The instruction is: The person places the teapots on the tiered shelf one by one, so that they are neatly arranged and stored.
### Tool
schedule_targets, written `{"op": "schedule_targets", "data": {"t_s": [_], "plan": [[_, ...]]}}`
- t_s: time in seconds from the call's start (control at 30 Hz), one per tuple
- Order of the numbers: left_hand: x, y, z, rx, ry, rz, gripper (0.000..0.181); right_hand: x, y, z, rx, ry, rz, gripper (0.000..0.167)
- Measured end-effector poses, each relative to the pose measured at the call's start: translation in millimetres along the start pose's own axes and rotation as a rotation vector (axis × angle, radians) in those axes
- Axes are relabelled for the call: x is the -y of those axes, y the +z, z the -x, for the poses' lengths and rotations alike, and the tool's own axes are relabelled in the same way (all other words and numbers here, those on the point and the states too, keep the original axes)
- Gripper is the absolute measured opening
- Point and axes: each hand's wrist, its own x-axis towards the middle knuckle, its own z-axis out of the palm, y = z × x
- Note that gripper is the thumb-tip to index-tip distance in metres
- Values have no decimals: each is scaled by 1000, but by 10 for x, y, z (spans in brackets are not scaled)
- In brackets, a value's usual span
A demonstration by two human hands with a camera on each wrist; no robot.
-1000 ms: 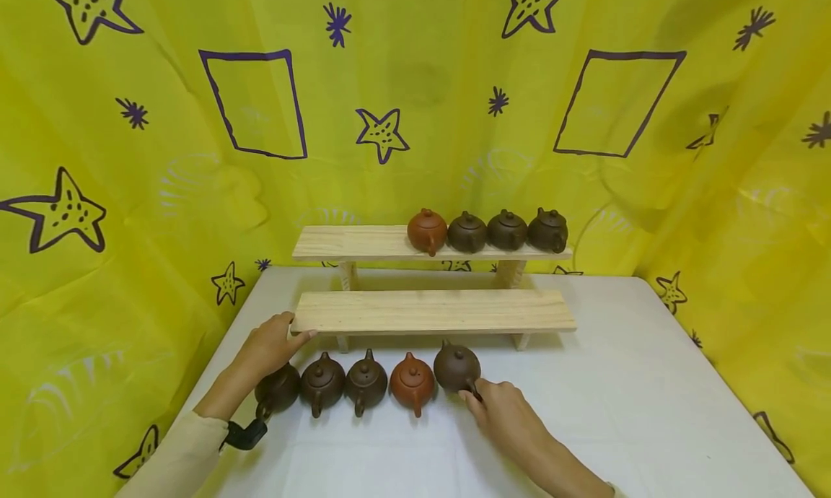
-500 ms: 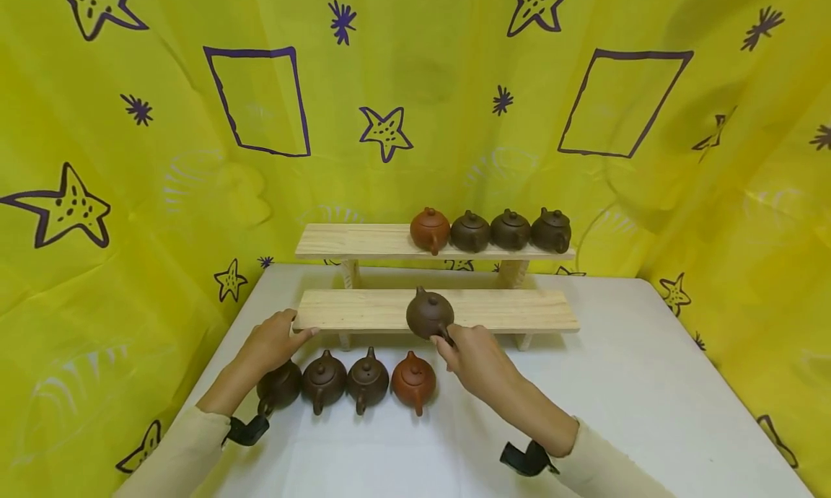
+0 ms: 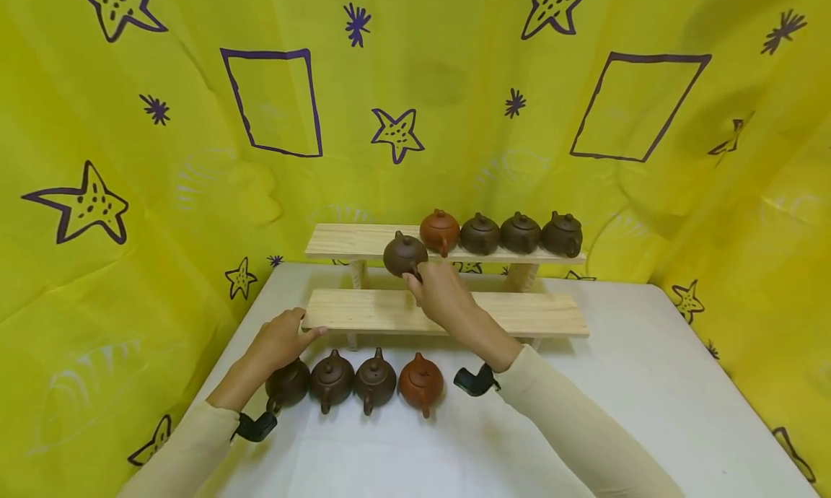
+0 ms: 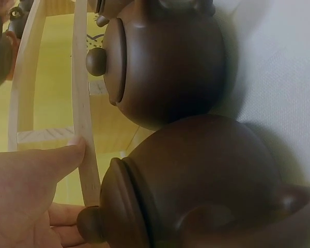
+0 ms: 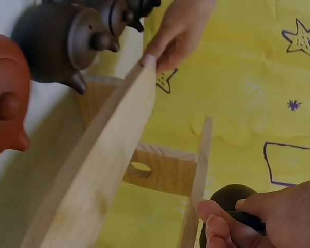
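The dark teapot [image 3: 404, 255] is up in the air at the front edge of the upper shelf [image 3: 337, 242], just to the left of a red teapot [image 3: 438, 231] that stands there. The right hand [image 3: 444, 292] pinches it by its handle [image 5: 250, 222], thumb on one side and fingers on the other; whether its base touches the board cannot be told. The left hand [image 3: 275, 343] holds the left end of the lower shelf [image 3: 363, 310], its thumb on the front edge.

As for progress, the work looks to be lining up teapots on the stand, and roughly halfway through. Four are in place: the red teapot and, to its right, three dark teapots [image 3: 521, 234] in a close row. The one in the right hand would make a fifth, not yet set down. Left on the white surface [image 3: 363, 455], in front of the lower shelf, are a second red teapot [image 3: 420, 382] and three other dark teapots [image 3: 332, 381], the leftmost partly hidden by the left hand.
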Motion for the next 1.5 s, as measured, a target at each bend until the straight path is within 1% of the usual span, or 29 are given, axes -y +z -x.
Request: {"op": "schedule_targets", "data": {"t_s": [0.1,0.23,0.4,0.67,0.8,0.97,1.1,1.2,1.33,1.43,1.5], "plan": [[6,12,-3,3,-5,-1,72,25,9,-147,8,22,-2,39],[-2,4,0,-10,-3,-6,72,41,39,-321,19,53,-4,41],[-9,12,-9,-15,-1,-10,70,59,70,-486,10,101,8,41],[-29,10,4,-15,1,-17,69,87,86,-652,53,173,17,39],[-32,11,10,-18,0,-10,68,92,100,-715,50,189,21,37],[-21,14,3,-13,-1,-8,69,85,130,-761,13,204,41,37],[-12,12,-10,-13,1,-6,69,79,134,-760,-14,217,48,40],[-14,7,-7,-13,1,-3,69,87,106,-711,-7,212,62,45],[-15,11,-2,-8,2,-4,70,77,23,-587,60,143,93,57],[-16,12,0,-8,1,-5,72,57,-61,-451,138,100,38,64],[-18,9,1,-7,-1,-2,72,45,-114,-328,187,94,-21,65]]}}
